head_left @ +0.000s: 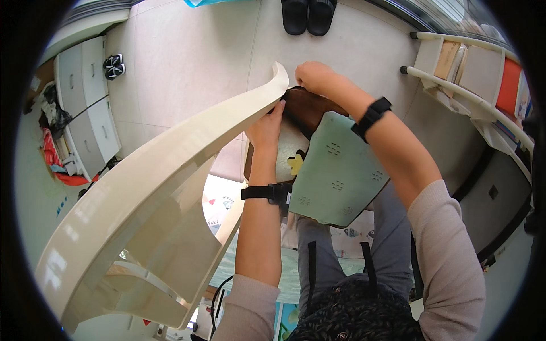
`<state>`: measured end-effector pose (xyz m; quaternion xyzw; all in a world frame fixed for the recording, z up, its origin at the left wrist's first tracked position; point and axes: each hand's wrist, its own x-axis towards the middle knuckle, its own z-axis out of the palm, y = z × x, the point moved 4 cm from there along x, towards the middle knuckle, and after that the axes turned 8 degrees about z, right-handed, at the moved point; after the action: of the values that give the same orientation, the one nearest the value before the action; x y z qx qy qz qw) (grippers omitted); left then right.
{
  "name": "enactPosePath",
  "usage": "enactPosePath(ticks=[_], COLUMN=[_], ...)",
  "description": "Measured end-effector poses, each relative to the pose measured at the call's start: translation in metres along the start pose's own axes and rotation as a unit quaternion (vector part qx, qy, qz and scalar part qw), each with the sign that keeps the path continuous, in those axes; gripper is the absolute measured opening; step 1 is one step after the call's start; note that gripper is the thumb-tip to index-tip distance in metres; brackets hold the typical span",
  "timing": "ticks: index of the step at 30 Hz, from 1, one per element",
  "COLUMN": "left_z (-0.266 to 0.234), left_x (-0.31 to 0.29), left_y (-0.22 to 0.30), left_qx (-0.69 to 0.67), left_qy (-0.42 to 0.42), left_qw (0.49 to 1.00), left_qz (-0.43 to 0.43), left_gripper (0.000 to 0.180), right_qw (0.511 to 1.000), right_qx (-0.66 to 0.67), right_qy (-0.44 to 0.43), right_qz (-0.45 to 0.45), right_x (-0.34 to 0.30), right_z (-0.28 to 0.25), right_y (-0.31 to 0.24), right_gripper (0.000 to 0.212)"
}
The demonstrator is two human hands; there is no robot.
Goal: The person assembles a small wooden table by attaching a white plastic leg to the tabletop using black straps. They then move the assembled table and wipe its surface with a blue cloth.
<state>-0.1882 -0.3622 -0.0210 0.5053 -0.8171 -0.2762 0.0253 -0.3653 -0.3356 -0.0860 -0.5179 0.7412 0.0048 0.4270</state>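
From where I watch, the long edge of a cream curved frame [153,136] sweeps from the near left to the far middle, closing off that side; beyond it, pale floor [187,68] gives room reaching far and right. My left hand [265,131] points away, thumb up beside the frame's far end; its fingers are hidden, so I can't tell its grip. My right hand [314,75] curls inward at the far edge of a brown piece [311,111], fingertips unseen; I can't tell whether it has hold. The piece sits between both forearms, with a slotted green panel [327,184] on its near side. Far left stands a drawer cabinet [85,102]; far middle, black slippers [307,16]; right, a loaded shelf [480,71].
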Motion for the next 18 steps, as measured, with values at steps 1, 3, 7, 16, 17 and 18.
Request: enactPosePath(ticks=[1,3,7,16,17,18], left_z=[0.000,0.002,0.002,0.000,-0.001,-0.003], left_x=[0.000,-0.001,-0.001,0.001,0.001,0.001], left_y=[0.002,0.005,0.010,0.014,0.015,0.016], left_qx=[0.011,0.013,-0.004,0.020,0.019,0.023], left_qy=[0.010,0.025,0.049,0.070,0.066,0.072], left_qw=[1.000,1.000,0.999,0.995,0.995,0.994], left_qz=[-0.004,-0.012,0.023,0.072,0.069,0.075], left_gripper=[0.043,0.041,0.031,0.026,0.026,0.025], right_qw=[0.995,0.956,0.981,0.966,0.953,0.938], right_qx=[0.090,0.263,0.082,0.198,0.228,0.249], right_qy=[0.036,0.106,0.145,-0.123,-0.169,-0.224], right_qz=[-0.028,-0.082,-0.097,-0.111,-0.108,-0.084], right_x=[-0.007,-0.032,-0.051,0.003,0.005,0.007], right_z=[-0.005,-0.012,-0.013,-0.011,-0.010,-0.009], right_y=[-0.001,-0.005,-0.021,0.003,0.006,0.011], right_gripper=[0.007,0.008,0.014,0.020,0.022,0.025])
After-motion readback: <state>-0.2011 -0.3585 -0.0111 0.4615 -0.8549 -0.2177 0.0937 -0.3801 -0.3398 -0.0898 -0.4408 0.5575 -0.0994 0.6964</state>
